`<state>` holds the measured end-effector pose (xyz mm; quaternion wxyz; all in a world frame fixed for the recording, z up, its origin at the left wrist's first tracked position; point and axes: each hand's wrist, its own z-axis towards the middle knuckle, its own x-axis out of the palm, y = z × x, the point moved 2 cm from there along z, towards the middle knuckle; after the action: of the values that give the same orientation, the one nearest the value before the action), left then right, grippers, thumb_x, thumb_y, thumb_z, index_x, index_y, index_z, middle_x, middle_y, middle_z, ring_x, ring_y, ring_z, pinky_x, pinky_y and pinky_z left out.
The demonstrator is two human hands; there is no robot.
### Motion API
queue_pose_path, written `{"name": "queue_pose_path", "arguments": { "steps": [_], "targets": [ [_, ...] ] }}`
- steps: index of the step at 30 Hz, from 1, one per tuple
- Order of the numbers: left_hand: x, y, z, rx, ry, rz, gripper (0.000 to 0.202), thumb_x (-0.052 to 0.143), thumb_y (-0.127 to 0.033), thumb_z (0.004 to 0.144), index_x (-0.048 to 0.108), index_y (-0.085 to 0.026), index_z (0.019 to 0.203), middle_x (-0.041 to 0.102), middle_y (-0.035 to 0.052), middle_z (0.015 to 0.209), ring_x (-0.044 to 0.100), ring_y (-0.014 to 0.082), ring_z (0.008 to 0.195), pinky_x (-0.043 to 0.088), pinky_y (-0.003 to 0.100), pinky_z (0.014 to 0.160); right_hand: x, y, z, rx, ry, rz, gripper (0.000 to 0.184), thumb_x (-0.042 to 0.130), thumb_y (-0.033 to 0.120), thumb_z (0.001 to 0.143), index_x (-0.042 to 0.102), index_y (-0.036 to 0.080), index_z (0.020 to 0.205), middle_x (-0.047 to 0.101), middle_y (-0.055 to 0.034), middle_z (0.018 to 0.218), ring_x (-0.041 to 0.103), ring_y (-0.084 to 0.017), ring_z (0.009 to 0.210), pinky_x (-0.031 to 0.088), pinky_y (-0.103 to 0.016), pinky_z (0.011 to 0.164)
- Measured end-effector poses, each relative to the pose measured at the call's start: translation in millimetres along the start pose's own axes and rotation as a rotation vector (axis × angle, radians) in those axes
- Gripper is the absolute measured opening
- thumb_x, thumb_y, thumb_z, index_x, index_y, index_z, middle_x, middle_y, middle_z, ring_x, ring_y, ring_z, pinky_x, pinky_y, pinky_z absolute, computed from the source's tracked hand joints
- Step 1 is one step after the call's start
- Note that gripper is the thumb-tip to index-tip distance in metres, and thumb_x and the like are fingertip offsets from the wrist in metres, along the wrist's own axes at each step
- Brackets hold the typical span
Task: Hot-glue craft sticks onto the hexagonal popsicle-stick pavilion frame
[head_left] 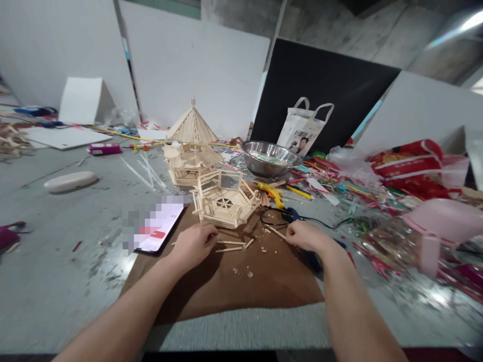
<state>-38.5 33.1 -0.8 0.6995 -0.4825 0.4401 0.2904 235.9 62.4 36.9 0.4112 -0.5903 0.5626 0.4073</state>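
Observation:
A hexagonal frame model (226, 201) of thin wooden sticks stands on a brown mat (241, 289). My left hand (196, 245) is at its front left side, fingers curled; what they hold, if anything, is hidden. To the right, my right hand (304, 235) is closed on one end of a thin wooden stick (276, 232), which points left toward the model. Several short loose sticks (231, 249) lie on the mat between my hands. Behind the frame rises a tiered stick pavilion (193, 130) with a pointed roof.
A phone (160, 226) lies left of the model. A yellow-handled glue gun (272, 193), a metal bowl (269, 160) and a paper bag (304, 125) stand behind. Scraps and a pink-lidded clear jug (430, 231) crowd the right side. A white case (71, 181) lies left.

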Motion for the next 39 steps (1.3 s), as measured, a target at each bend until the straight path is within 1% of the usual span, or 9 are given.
{"name": "queue_pose_path", "arguments": {
  "steps": [5,7,10,12,17,20,24,31,39],
  "targets": [
    [-4.9,-3.4,1.5,-0.018,-0.05,-0.14,0.024,0.04,-0.031,0.077,0.061,-0.019,0.077,0.063,0.0039,0.077,0.056,0.0153,0.07,0.04,0.025,0.062,-34.5,17.7,-24.6,-0.318,-0.001,0.189,0.013,0.046,0.02,0.064,0.058,0.017,0.062,0.059,-0.0011,0.06,0.048,-0.011,0.053,0.032,-0.021,0.047],
    [-5.5,-6.8,1.5,-0.031,-0.058,-0.199,0.024,0.041,-0.031,0.077,0.061,-0.018,0.074,0.063,0.0036,0.073,0.055,0.0145,0.067,0.04,0.024,0.06,-52.0,33.6,-27.9,-0.408,-0.095,0.232,0.013,0.045,0.021,0.065,0.057,0.017,0.061,0.058,-0.0011,0.059,0.047,-0.011,0.053,0.032,-0.021,0.047],
    [-6.5,-9.7,0.7,-0.024,-0.095,-0.286,0.024,0.04,-0.03,0.077,0.06,-0.017,0.071,0.061,0.0021,0.066,0.053,0.0124,0.062,0.039,0.023,0.058,-74.0,62.4,-20.2,-0.493,-0.241,0.234,0.013,0.047,0.024,0.065,0.058,0.017,0.065,0.058,-0.0013,0.062,0.049,-0.011,0.056,0.032,-0.021,0.049],
    [-8.1,-7.3,0.0,-0.024,-0.163,-0.326,0.024,0.04,-0.03,0.077,0.058,-0.016,0.071,0.06,0.0012,0.066,0.053,0.0115,0.062,0.039,0.022,0.058,-82.4,81.5,-7.7,-0.541,-0.267,0.205,0.014,0.048,0.024,0.064,0.06,0.016,0.067,0.059,-0.0026,0.065,0.049,-0.011,0.057,0.031,-0.021,0.049],
    [-17.3,11.5,0.3,-0.17,-0.452,-0.286,0.024,0.041,-0.033,0.077,0.056,-0.017,0.085,0.056,0.0015,0.074,0.049,0.0111,0.061,0.039,0.023,0.059,-82.0,111.6,29.2,-0.655,-0.089,0.095,0.015,0.049,0.023,0.061,0.06,0.015,0.064,0.058,0.0,0.06,0.048,-0.009,0.054,0.031,-0.019,0.048],
    [-23.5,17.6,3.7,-0.217,-0.514,-0.234,0.027,0.041,-0.032,0.077,0.055,-0.017,0.094,0.055,0.0035,0.084,0.05,0.013,0.068,0.04,0.025,0.062,-78.3,115.7,43.1,-0.656,0.0,0.115,0.018,0.049,0.027,0.06,0.061,0.015,0.067,0.057,0.001,0.06,0.047,-0.009,0.054,0.031,-0.019,0.048],
    [-29.2,17.4,10.6,-0.216,-0.487,-0.198,0.029,0.041,-0.029,0.075,0.053,-0.018,0.099,0.054,0.0044,0.089,0.051,0.0161,0.079,0.041,0.027,0.069,-77.1,118.1,49.9,-0.667,0.036,0.169,0.02,0.051,0.031,0.06,0.061,0.015,0.067,0.056,0.0012,0.06,0.046,-0.009,0.055,0.031,-0.019,0.048],
    [-39.6,19.4,23.6,-0.223,-0.451,-0.14,0.032,0.042,-0.03,0.074,0.055,-0.017,0.1,0.053,0.0067,0.097,0.051,0.019,0.087,0.04,0.031,0.078,-74.5,118.8,53.4,-0.712,0.102,0.325,0.018,0.053,0.031,0.061,0.059,0.015,0.063,0.048,0.0037,0.054,0.04,-0.007,0.052,0.03,-0.02,0.049],
    [-53.0,26.2,39.3,-0.124,-0.273,-0.099,0.031,0.045,-0.032,0.073,0.058,-0.02,0.098,0.053,0.0056,0.097,0.053,0.017,0.081,0.042,0.028,0.071,-65.6,112.4,51.0,-0.705,0.174,0.592,0.02,0.054,0.032,0.062,0.057,0.013,0.065,0.048,0.005,0.055,0.039,-0.006,0.053,0.031,-0.021,0.055]
  ]
}}
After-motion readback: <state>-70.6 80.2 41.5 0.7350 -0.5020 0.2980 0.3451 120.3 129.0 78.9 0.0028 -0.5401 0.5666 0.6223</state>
